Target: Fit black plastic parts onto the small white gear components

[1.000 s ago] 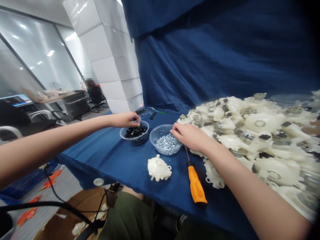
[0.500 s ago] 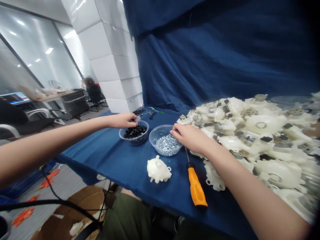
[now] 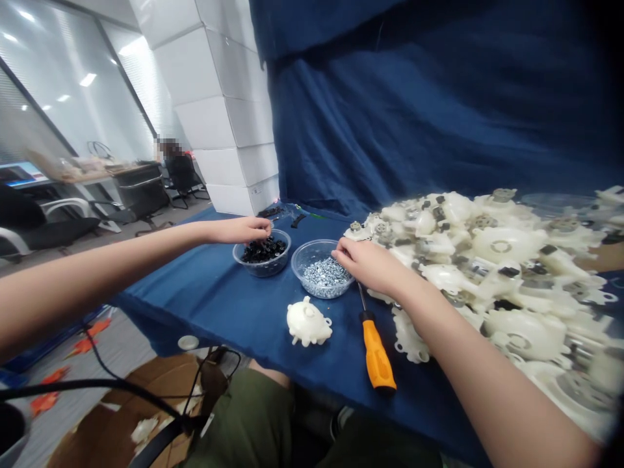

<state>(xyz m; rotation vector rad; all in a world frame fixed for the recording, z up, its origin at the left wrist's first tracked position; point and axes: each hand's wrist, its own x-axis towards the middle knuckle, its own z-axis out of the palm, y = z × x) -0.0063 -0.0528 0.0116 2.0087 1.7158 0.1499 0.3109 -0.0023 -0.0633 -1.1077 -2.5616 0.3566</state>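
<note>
My left hand (image 3: pixel 251 230) is over the far-left rim of a clear plastic bowl (image 3: pixel 266 268) of small black parts (image 3: pixel 263 249). Its fingers point down at the parts, pinched together; what they hold, if anything, is hidden. At the right rim of a second clear bowl (image 3: pixel 298 276), filled with small silvery screws (image 3: pixel 325 273), rests my right hand (image 3: pixel 358 260). Its fingers are curled together, and I cannot make out anything in them. A cream plastic housing (image 3: pixel 308 323) lies in front of the bowls. Beside it is a screwdriver (image 3: pixel 377 354) with an orange handle, its shaft pointing away.
A large heap of cream plastic assemblies (image 3: pixel 507 247) covers the right side of the blue-clothed table (image 3: pixel 205 292). White boxes (image 3: pixel 214 123) stand stacked behind the left side. An open cardboard box (image 3: pixel 102 422) and black cables (image 3: pixel 88 385) are below. Another person sits far back.
The view has shifted slightly. My left hand has lifted a little from the black parts. My right hand stays at the screw bowl's rim.
</note>
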